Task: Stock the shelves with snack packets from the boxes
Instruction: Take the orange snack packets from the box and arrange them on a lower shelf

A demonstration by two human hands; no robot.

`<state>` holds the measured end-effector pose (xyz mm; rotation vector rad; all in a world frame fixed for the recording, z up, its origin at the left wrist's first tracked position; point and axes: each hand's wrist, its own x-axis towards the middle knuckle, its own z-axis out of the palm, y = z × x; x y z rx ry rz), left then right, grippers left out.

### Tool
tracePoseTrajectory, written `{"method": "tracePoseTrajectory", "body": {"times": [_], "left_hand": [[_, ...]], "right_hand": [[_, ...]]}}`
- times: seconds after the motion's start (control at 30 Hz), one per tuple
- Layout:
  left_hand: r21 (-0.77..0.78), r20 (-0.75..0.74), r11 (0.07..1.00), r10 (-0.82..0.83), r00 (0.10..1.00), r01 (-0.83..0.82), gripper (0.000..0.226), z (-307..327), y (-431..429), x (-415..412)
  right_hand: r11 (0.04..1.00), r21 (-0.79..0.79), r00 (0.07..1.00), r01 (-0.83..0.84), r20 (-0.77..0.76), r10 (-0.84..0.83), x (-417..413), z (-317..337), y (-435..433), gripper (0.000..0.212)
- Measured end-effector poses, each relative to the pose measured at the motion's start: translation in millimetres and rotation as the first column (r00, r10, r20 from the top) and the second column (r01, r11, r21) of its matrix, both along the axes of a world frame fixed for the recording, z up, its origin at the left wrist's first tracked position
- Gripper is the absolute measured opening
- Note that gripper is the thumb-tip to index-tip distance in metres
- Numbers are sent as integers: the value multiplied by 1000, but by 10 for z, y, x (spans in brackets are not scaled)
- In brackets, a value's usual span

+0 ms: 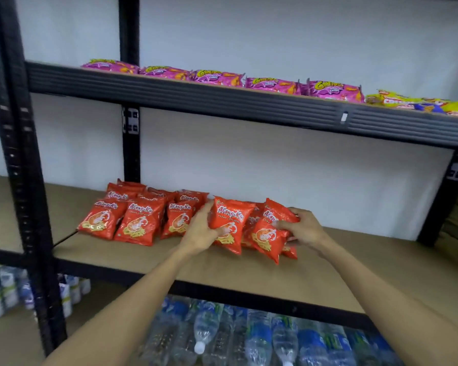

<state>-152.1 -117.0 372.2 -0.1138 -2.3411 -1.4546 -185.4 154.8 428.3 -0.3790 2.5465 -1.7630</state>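
glossy orange-red prawn-cracker packets (230,223), gripped by left hand (200,229), right hand (303,228)

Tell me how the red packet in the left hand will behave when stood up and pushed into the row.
Probably light: the left hand holds the red packet up by one side alone. Likely soft and squashy, since it looks puffed with air. It may topple if stood alone; the shelved packets lean back on each other, so push gently.
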Motion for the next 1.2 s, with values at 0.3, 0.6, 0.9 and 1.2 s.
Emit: {"method": "tracePoseTrajectory", "body": {"times": [0.3,0.6,0.9,1.2], "left_hand": [[-45,15,959,280,960,-279,91,-135,-858,30],[-230,-95,837,489,867,-497,73,-425,-912,39],[-325,-239,774,489,839,-544,57,-613,-855,54],[-453,-298,664,516,803,-595,52,-671,-853,23]], "right_hand": [[984,68,986,-162,61,158,-193,-96,-737,36],[952,193,970,-238,91,224,-258,-108,-1186,48],[772,615,950,-160,-115,289,-383,-70,-1349,58],[610,735,806,296,-535,252,-298,-290,-1499,64]]}}
